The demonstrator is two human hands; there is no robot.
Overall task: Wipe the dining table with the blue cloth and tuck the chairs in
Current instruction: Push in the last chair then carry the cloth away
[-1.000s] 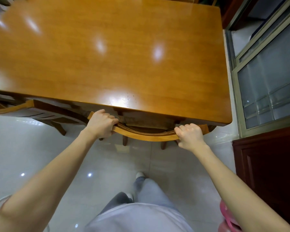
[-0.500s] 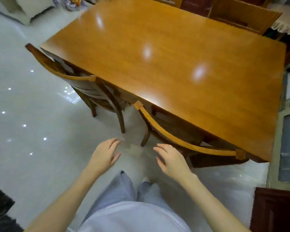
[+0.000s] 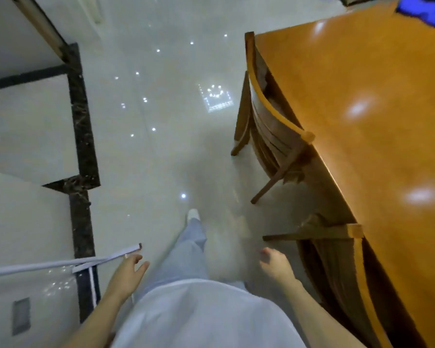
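**Both hands free beside the worktop**

The left hand (image 3: 129,268) hangs loose with fingers spread, holding nothing — it is over the floor (image 3: 161,121), near a pale strip (image 3: 60,263). The right hand (image 3: 276,264) is also bare and slack, fingers curled a little, just beside the near chair (image 3: 337,259). That chair sits tucked under the worktop (image 3: 374,121) along its left edge; the far chair (image 3: 269,121) stands tucked at the same edge, its curved back against the rim. The cloth (image 3: 422,8) — blue — lies at the worktop's far edge, well apart from both hands. A trouser leg (image 3: 186,252) and a white shoe (image 3: 193,214) step forward between the hands.
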